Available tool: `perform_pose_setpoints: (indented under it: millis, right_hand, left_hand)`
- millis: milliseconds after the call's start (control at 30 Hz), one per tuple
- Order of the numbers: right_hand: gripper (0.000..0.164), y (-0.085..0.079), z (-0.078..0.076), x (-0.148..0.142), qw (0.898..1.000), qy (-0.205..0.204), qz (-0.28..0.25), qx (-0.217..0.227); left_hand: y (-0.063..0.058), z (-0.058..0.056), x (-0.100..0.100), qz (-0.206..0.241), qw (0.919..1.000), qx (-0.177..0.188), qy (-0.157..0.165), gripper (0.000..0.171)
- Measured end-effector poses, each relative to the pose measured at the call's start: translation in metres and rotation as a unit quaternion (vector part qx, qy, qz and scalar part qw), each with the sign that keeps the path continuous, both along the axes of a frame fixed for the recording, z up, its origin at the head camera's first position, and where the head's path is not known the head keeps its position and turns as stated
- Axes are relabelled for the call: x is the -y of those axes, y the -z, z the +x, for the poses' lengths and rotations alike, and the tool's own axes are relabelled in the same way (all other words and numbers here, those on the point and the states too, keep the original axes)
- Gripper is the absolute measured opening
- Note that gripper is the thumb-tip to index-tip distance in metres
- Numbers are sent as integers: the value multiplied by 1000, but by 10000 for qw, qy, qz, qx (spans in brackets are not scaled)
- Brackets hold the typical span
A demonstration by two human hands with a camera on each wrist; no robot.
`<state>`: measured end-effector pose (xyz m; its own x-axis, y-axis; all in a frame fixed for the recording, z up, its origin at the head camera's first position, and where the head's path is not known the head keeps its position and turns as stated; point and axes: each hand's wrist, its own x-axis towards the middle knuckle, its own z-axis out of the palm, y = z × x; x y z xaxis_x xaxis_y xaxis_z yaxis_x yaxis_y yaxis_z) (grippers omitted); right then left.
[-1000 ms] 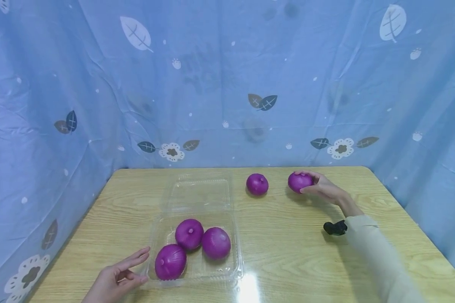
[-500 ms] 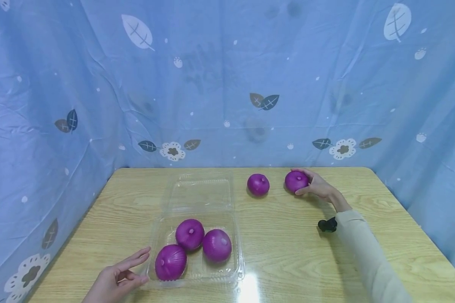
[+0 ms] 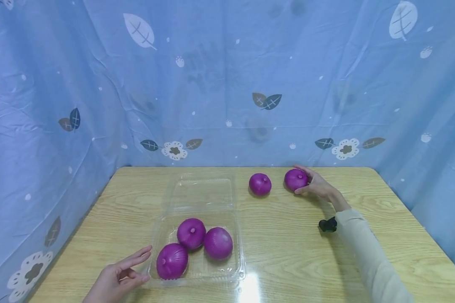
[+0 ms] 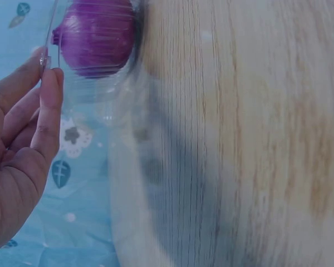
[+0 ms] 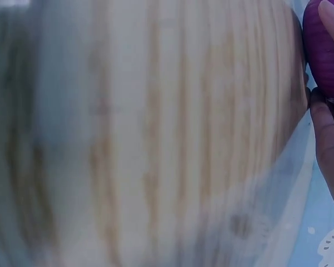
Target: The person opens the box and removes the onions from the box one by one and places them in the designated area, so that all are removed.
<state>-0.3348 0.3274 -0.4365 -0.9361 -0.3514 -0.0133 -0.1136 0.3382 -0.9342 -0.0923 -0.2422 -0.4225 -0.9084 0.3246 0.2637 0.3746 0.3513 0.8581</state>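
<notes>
Three purple onions lie in the clear plastic container, whose hinged lid lies folded back behind it. My left hand holds the container's left rim near the front corner; in the left wrist view, thumb and fingertips meet right at the clear edge beside one onion. At the back right, my right hand grips another purple onion, thumb in front and fingers behind. The right wrist view shows this onion partly cut off by the frame, fingers on two sides.
A further purple onion sits near the table's back edge, left of the right hand. The wooden table is bordered by blue patterned curtains. A small black device sticks out beside the right sleeve.
My right hand and its onion have shifted slightly left, and the fingers now stretch more behind the onion. The left hand stays at the container's rim.
</notes>
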Motion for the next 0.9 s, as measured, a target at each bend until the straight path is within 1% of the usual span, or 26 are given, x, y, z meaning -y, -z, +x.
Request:
perform_pose_setpoints:
  millis: [200, 433, 667, 900]
  right_hand:
    - [95, 0, 1, 2, 10000, 11, 54, -67]
    - [97, 2, 1, 1, 9998, 1, 167, -122]
    - [95, 4, -1, 2, 9999, -13, 99, -117]
    - [94, 6, -2, 3, 9997, -48, 136, -200]
  left_hand:
    - [-1, 0, 0, 1, 10000, 38, 22, 41]
    - [-2, 0, 1, -25, 9995, 319, -56, 42]
    - [-2, 0, 0, -1, 9999, 164, -4, 41]
    - [-2, -1, 0, 35, 9999, 144, 60, 41]
